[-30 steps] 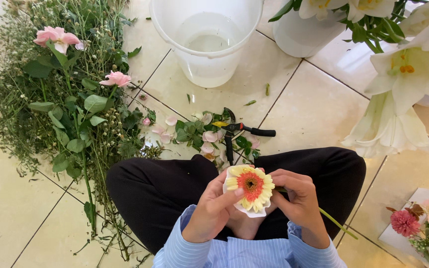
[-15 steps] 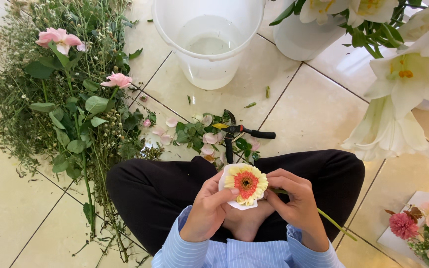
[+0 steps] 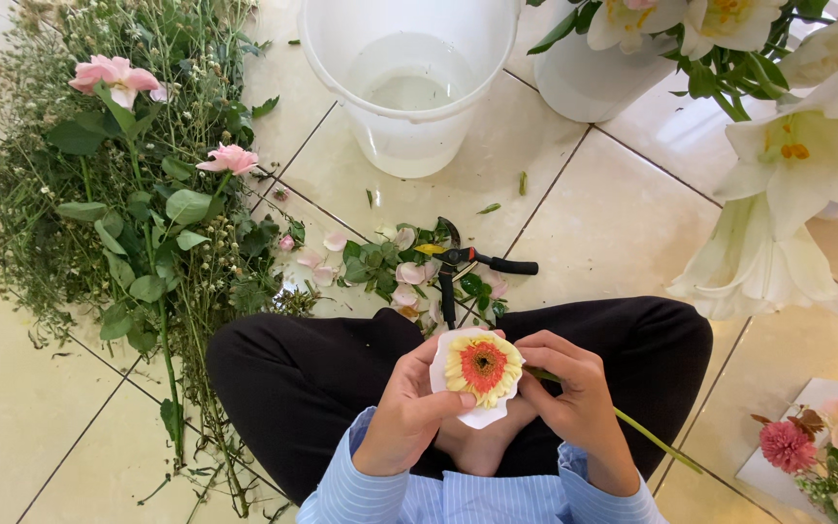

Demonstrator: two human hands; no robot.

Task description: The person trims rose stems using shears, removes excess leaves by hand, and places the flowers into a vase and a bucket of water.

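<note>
I sit cross-legged on a tiled floor. A yellow gerbera with an orange-red centre [image 3: 483,367] sits in a white paper collar [image 3: 445,365] above my lap. My left hand [image 3: 409,408] grips the collar and flower head from the left. My right hand [image 3: 569,398] holds the flower from the right, where its green stem [image 3: 652,439] runs out to the lower right. Both hands are closed around it.
Black pruning shears [image 3: 467,264] lie among leaves and pink petals in front of my knees. A pile of greenery with pink roses [image 3: 138,184] covers the left. A white bucket of water [image 3: 409,78] stands ahead, white lilies [image 3: 788,165] right, more blooms [image 3: 826,446] lower right.
The flower has shifted a little lower and left in my hands, and my fingers have adjusted around the paper collar. Nothing else moved.
</note>
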